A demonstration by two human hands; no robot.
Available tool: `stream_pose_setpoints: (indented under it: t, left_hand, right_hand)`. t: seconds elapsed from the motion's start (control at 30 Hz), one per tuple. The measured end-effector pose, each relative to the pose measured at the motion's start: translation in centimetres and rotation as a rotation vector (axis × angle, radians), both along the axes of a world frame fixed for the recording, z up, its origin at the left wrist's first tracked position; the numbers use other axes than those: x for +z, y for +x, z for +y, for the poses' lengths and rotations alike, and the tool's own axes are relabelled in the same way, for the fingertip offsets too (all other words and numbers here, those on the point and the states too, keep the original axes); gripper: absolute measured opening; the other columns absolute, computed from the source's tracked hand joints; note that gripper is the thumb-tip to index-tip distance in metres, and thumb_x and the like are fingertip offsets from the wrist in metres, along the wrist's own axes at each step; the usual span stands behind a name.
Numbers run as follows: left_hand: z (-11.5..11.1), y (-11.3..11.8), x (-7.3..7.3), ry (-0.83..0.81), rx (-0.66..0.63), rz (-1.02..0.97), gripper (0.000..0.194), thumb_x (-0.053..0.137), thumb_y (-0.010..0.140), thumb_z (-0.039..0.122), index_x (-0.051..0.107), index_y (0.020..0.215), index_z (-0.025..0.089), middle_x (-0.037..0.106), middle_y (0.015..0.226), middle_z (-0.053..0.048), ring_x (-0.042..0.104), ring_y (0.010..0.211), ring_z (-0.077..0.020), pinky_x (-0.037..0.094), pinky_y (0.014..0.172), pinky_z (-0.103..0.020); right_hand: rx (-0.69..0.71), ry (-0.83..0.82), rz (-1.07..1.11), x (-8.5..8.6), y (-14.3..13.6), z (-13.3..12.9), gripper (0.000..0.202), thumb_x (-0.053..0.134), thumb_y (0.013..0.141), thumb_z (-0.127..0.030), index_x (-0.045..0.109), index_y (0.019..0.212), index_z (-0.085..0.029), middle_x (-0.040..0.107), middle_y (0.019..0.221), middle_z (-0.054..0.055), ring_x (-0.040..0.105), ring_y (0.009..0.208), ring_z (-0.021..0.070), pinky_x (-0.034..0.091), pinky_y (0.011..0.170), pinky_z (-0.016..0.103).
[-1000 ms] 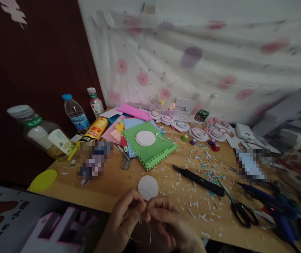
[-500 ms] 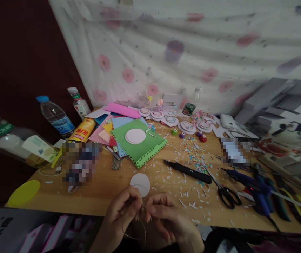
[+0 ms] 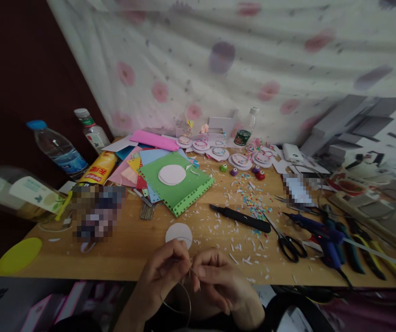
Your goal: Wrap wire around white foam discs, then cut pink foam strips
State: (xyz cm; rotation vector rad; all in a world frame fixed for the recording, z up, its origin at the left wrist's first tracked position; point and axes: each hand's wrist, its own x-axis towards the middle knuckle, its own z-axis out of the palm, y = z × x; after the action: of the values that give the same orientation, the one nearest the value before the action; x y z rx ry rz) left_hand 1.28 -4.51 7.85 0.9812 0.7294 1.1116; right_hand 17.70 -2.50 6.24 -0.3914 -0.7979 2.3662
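Observation:
My left hand (image 3: 165, 272) pinches a thin wire loop (image 3: 189, 302) that hangs below the fingertips at the table's front edge. Close against it, my right hand (image 3: 220, 281) has thumb and forefinger pinched on the wire's end, with the other fingers curled. Just beyond the hands lies a white paper disc (image 3: 178, 234), its lower edge partly covered by my left hand. Farther back, white ovals (image 3: 172, 174) rest on a green sheet (image 3: 184, 198) with a patterned border.
A black craft knife (image 3: 241, 218), scissors (image 3: 290, 246) and a blue glue gun (image 3: 322, 233) lie to the right among paper scraps. Bottles (image 3: 61, 150) and a yellow lid (image 3: 18, 256) are at left. Decorated discs (image 3: 241, 160) stand along the back.
The view has shifted slightly, so the table's items appear a little farther left and higher. Both hands stay together at the wire, with only small finger movement.

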Motion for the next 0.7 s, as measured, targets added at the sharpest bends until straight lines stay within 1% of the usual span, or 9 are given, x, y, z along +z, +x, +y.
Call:
stream_pose_setpoints:
  t: [0.07, 0.2, 0.3, 0.43, 0.57, 0.7]
  left_hand:
    - [0.0, 0.2, 0.3, -0.027, -0.008, -0.006, 0.038, 0.074, 0.086, 0.050, 0.059, 0.073, 0.018, 0.057, 0.067, 0.003, 0.055, 0.057, -0.0085, 0.034, 0.056, -0.022]
    - [0.0, 0.3, 0.7, -0.103, -0.013, -0.033, 0.038, 0.076, 0.084, 0.050, 0.058, 0.074, 0.018, 0.063, 0.067, 0.002, 0.059, 0.059, -0.0096, 0.038, 0.058, -0.022]
    - [0.0, 0.4, 0.8, -0.135, 0.018, -0.049, 0.040, 0.079, 0.080, 0.051, 0.058, 0.073, 0.018, 0.061, 0.067, 0.003, 0.061, 0.057, -0.0100, 0.040, 0.056, -0.022]
    - [-0.1, 0.5, 1.0, -0.114, 0.050, -0.087, 0.037, 0.080, 0.080, 0.047, 0.061, 0.072, 0.017, 0.058, 0.068, 0.004, 0.061, 0.054, -0.0088, 0.040, 0.054, -0.021]
    - [-0.1, 0.5, 1.5, -0.097, 0.052, -0.133, 0.032, 0.082, 0.080, 0.042, 0.064, 0.072, 0.017, 0.058, 0.068, 0.004, 0.057, 0.054, -0.0076, 0.043, 0.057, -0.022]
    - [-0.1, 0.1, 1.6, -0.048, 0.078, -0.079, 0.029, 0.081, 0.080, 0.042, 0.067, 0.071, 0.018, 0.059, 0.065, 0.003, 0.055, 0.058, -0.0091, 0.041, 0.058, -0.022]
  right_hand:
    - [-0.003, -0.005, -0.004, -0.1, 0.0, 0.1, 0.036, 0.080, 0.082, -0.045, 0.073, 0.072, -0.011, 0.051, 0.033, -0.008, 0.033, 0.020, 0.0024, 0.020, 0.023, 0.012]
    - [-0.010, -0.008, -0.018, -0.4, -0.1, 0.1, 0.037, 0.081, 0.080, -0.046, 0.072, 0.071, -0.011, 0.049, 0.033, -0.010, 0.031, 0.021, 0.0014, 0.020, 0.024, 0.011]
    - [0.005, -0.003, -0.027, -0.6, -0.2, 0.2, 0.039, 0.081, 0.079, -0.048, 0.071, 0.069, -0.012, 0.048, 0.033, -0.010, 0.031, 0.020, 0.0015, 0.021, 0.024, 0.012]
    - [0.028, 0.008, -0.033, -0.9, -0.2, 0.4, 0.038, 0.081, 0.080, -0.047, 0.072, 0.069, -0.012, 0.048, 0.032, -0.010, 0.030, 0.020, 0.0018, 0.021, 0.023, 0.012]
    - [0.036, 0.022, -0.045, -0.7, 0.0, 0.6, 0.036, 0.080, 0.081, -0.045, 0.074, 0.072, -0.011, 0.049, 0.033, -0.009, 0.032, 0.020, 0.0018, 0.020, 0.022, 0.011]
    - [0.037, 0.064, -0.077, -0.1, 0.1, 0.5, 0.033, 0.079, 0.082, -0.043, 0.077, 0.076, -0.011, 0.049, 0.032, -0.009, 0.034, 0.021, 0.0019, 0.020, 0.023, 0.011]
